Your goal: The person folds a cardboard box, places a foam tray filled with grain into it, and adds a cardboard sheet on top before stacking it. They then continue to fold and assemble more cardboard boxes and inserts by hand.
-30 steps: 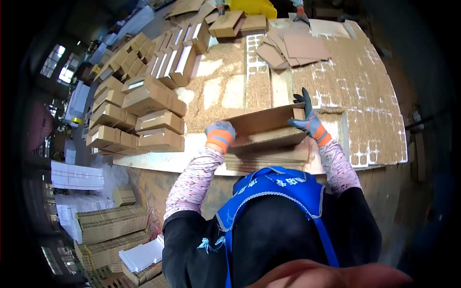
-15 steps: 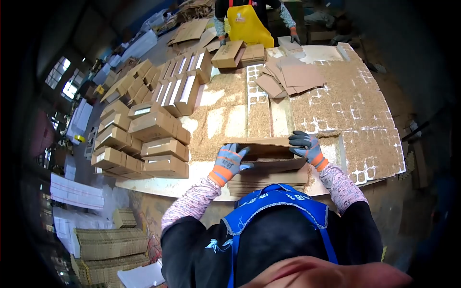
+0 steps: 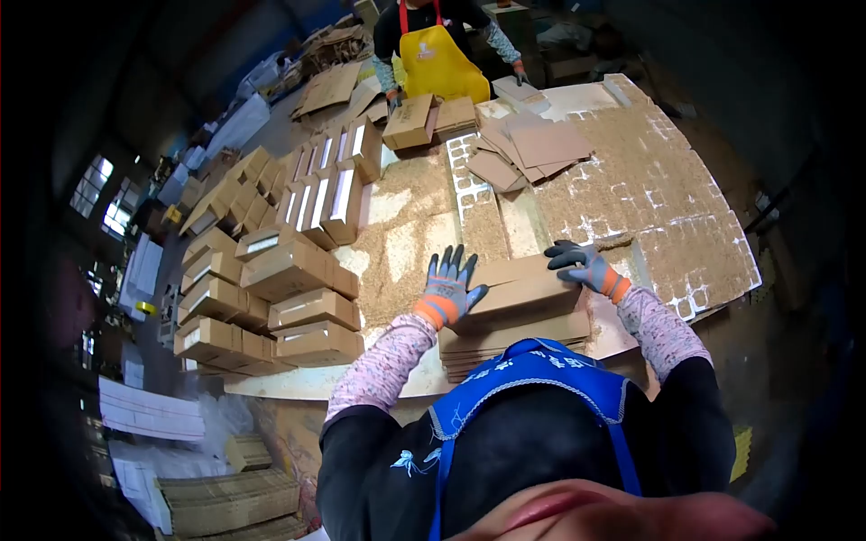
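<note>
In front of me lies a brown cardboard box [image 3: 519,290], its long flaps folded over the top. It rests on a stack of flat cardboard pieces [image 3: 519,339] close to my blue apron. My left hand [image 3: 448,287], in a grey and orange glove with dark fingertips, is at the box's left end with its fingers spread and the thumb by the cardboard. Over the right end, my right hand [image 3: 585,267] in a matching glove has its fingers stretched across the top corner. Neither hand is wrapped around anything.
Rows of filled cardboard boxes [image 3: 298,261] stand on the left of the worktable [image 3: 307,382]. Loose flat cardboard sheets [image 3: 548,144] lie further back. A co-worker in a yellow apron [image 3: 437,63] stands across the table by another box [image 3: 410,122]. Bundled cardboard [image 3: 230,502] sits at lower left.
The box stood open between my hands; now its top flaps are down. My left hand has gone from gripping the left end to spread fingers; the right has its fingers on top. The view has tilted.
</note>
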`<action>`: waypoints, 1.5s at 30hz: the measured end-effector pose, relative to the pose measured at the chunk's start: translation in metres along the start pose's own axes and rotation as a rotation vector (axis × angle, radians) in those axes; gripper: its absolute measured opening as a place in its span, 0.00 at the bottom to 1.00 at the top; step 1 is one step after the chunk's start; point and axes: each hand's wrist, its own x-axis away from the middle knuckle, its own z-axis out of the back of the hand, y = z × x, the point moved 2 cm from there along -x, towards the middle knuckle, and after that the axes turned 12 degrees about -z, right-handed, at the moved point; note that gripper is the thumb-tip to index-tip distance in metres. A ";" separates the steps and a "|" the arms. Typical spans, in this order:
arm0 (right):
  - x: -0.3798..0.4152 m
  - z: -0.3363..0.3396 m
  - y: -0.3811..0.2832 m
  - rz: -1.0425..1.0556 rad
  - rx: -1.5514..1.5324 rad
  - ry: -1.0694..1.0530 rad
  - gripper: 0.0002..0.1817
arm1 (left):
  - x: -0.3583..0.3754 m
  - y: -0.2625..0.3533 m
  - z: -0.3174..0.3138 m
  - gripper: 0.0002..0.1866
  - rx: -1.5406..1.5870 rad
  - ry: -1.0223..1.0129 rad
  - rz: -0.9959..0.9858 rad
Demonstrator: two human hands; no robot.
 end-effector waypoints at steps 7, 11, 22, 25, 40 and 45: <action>0.019 -0.020 0.011 0.124 0.241 0.200 0.11 | -0.001 0.014 0.016 0.33 0.001 0.147 -0.383; 0.014 -0.026 0.029 0.154 0.161 0.316 0.10 | -0.008 0.031 0.030 0.52 0.108 -0.086 -0.296; 0.149 0.105 0.136 -0.224 0.277 1.062 0.23 | -0.019 0.030 0.003 0.56 0.172 0.014 -0.223; 0.240 0.131 0.206 -0.734 0.583 1.519 0.30 | -0.020 0.030 0.009 0.55 0.136 0.020 -0.264; 0.224 0.095 0.351 -0.684 -0.060 1.736 0.33 | -0.023 0.030 0.007 0.57 0.140 0.042 -0.220; 0.248 0.103 0.273 -0.607 0.156 0.725 0.41 | -0.021 0.034 0.011 0.59 0.092 -0.148 -0.156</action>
